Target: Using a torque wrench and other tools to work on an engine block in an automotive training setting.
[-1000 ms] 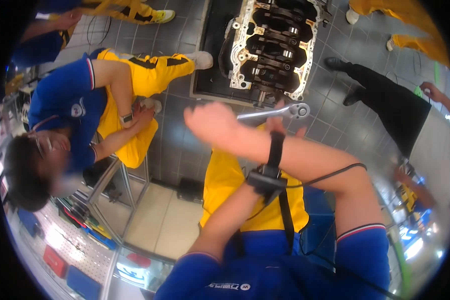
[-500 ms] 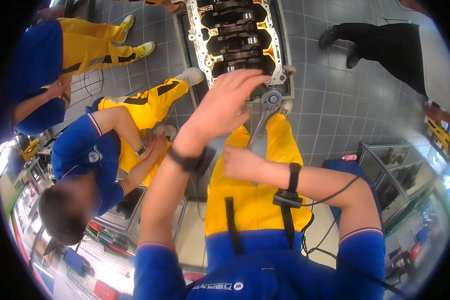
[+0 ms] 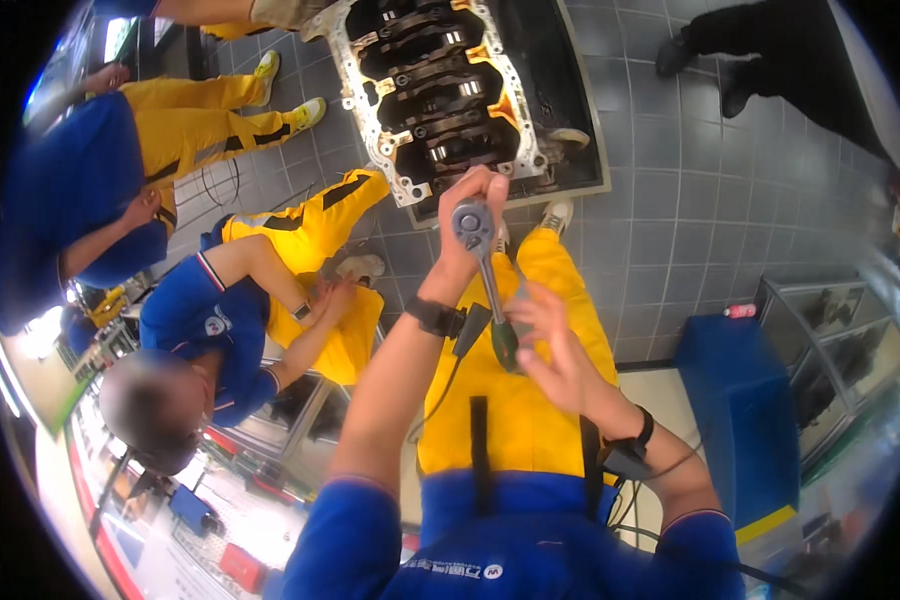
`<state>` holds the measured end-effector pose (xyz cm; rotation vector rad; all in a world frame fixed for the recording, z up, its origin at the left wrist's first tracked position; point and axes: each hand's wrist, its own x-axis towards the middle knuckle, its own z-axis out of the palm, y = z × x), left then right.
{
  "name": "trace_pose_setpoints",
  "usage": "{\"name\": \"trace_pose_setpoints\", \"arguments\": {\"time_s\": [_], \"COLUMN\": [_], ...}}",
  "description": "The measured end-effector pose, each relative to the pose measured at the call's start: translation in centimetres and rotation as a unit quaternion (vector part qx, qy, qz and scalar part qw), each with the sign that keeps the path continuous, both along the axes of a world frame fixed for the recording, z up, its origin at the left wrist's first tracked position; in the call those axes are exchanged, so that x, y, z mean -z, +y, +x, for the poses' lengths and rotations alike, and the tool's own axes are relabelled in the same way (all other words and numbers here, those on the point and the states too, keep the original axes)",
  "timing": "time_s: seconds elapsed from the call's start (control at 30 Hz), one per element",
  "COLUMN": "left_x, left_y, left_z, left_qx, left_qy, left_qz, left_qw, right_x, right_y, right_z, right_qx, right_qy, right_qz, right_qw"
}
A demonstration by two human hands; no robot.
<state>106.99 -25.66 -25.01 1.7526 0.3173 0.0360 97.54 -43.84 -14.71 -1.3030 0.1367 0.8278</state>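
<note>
Your left hand (image 3: 473, 215) has its fingers curled round the head of a ratchet wrench (image 3: 482, 270), gripping it just behind the round chrome drive. The wrench runs down from there toward you, its dark green grip ending at your right hand (image 3: 550, 345). That hand's fingers are spread loosely and only the fingertips (image 3: 518, 322) sit at the grip, not wrapped round it. Both hands hover over your yellow trousers. Just beyond the wrench head an engine block (image 3: 440, 90) lies on a dark tray (image 3: 570, 120) on the grey tiled floor. To your left a person in blue and yellow kneels.
</note>
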Motion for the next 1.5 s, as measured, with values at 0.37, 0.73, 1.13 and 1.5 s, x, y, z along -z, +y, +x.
{"name": "trace_pose_setpoints", "arguments": {"time_s": [0.37, 0.73, 1.13, 1.5], "left_x": [0.9, 1.4, -2.4, -1.4], "left_y": [0.3, 4.0, 3.8, 10.5], "left_z": [-0.2, 1.2, 2.5, -0.9], "left_qx": [-0.031, 0.185, 0.146, 0.154], "left_qy": [-0.025, -0.081, -0.201, -0.103], "left_qz": [-0.016, 0.295, 0.273, 0.290], "left_qw": [0.999, 0.934, 0.929, 0.939], "right_x": [3.0, 0.9, -1.7, -1.0], "right_y": [1.4, 0.1, 0.8, 3.7], "right_z": [-1.6, 0.3, 1.0, 2.0], "right_qx": [-0.045, -0.036, -0.051, -0.151], "right_qy": [0.029, -0.001, -0.057, -0.058], "right_qz": [-0.088, -0.165, -0.197, -0.192], "right_qw": [0.995, 0.986, 0.977, 0.968]}}
